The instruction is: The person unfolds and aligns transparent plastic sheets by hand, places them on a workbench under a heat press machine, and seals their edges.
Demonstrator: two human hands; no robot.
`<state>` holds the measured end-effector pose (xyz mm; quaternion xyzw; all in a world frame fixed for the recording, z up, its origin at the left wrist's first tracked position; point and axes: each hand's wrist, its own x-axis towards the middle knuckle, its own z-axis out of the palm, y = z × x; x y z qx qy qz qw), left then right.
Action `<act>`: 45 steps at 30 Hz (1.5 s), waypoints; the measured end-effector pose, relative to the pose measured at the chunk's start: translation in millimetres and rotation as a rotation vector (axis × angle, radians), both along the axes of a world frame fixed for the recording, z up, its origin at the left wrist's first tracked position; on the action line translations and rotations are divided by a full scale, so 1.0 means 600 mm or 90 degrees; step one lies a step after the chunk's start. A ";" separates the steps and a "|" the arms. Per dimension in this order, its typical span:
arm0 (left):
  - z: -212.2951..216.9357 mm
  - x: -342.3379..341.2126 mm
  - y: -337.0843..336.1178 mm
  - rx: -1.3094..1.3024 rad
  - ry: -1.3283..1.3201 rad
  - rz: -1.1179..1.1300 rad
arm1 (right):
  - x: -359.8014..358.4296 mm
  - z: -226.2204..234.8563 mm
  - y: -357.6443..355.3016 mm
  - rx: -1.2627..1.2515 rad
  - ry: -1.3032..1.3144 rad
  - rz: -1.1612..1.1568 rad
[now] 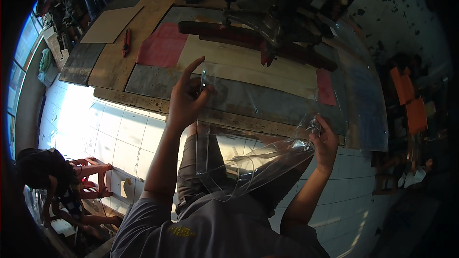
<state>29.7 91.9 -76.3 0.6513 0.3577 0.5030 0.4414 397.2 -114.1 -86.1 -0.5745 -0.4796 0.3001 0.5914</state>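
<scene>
A clear, floppy piece of plastic (246,174) with seam-like lines along its edges hangs between my hands, sagging over my lap. My left hand (190,93) pinches its upper left part between thumb and fingers, the index finger pointing up. On the other side, my right hand (324,143) is closed on a bunched, creased part of the plastic. Both hands are at the near edge of the worktable (267,125); whether the piece is a bag or a single sheet I cannot tell.
A machine with a long dark-red bar (258,45) spans the table above a pale strip (229,62) and pink sheets (160,45). A red cutter (126,43) and cardboard (112,24) lie left. Plastic sheets (370,119) hang right. Another person (48,181) sits low left near a pink stool (95,177).
</scene>
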 end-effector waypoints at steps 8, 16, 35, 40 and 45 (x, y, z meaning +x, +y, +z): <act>0.013 0.000 0.002 0.016 0.146 0.036 | -0.003 -0.009 -0.009 0.010 -0.027 0.001; 0.079 -0.010 -0.029 -0.084 -0.091 -0.062 | -0.004 -0.010 -0.022 0.035 0.034 -0.024; 0.141 -0.014 -0.069 0.305 0.166 0.253 | -0.003 0.029 -0.057 0.067 0.013 -0.035; 0.100 -0.014 -0.118 0.423 0.160 0.087 | -0.094 0.105 -0.051 0.100 -0.106 0.028; 0.079 0.011 -0.172 0.136 0.330 -0.476 | -0.131 0.125 -0.054 0.062 -0.142 0.048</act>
